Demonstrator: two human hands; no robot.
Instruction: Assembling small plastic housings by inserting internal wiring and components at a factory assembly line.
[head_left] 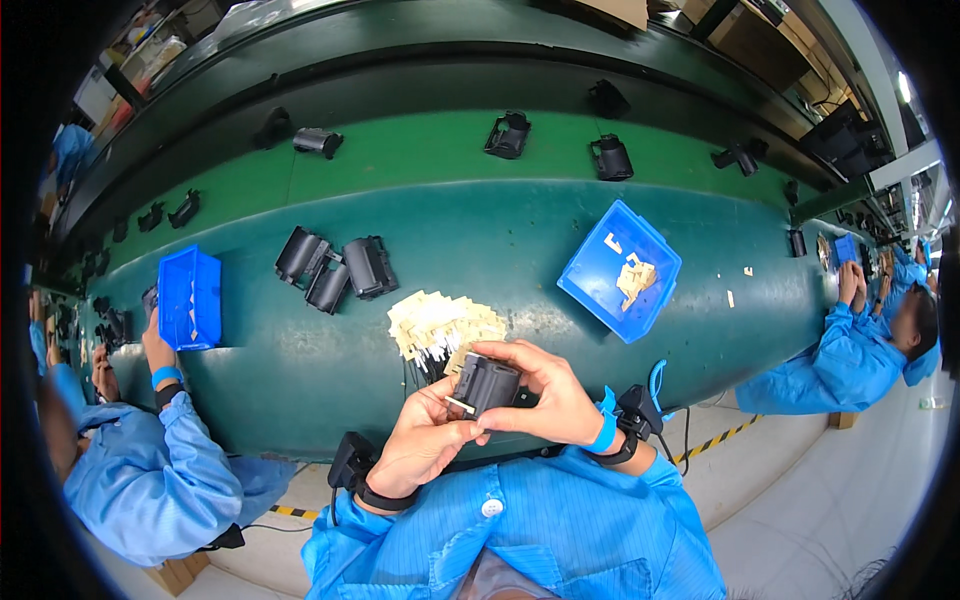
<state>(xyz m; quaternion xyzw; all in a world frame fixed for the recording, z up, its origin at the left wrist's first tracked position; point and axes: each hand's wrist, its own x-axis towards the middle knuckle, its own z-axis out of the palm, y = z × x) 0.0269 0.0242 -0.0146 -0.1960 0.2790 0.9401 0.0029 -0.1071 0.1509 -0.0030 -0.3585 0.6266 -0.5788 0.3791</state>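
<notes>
A black plastic housing [487, 384] is held up between both my hands, over the near edge of the green bench. My right hand [556, 398] wraps its fingers round the top and right side of it. From below, my left hand [424, 440] grips its lower left, the thumb pressed near the underside. A small cream strip [461, 405] sticks out at the housing's left edge, by my left fingers; how it is fixed there cannot be made out. Just beyond the housing lies a heap of cream flat pieces [440, 325], some with white and dark ends.
Three black housings [370, 267] stand left of the heap. A blue bin [640, 255] with cream pieces is at the right, another blue bin [191, 300] at the left. More housings [508, 134] lie on the green belt [400, 160]. Co-workers [160, 470] sit on both sides.
</notes>
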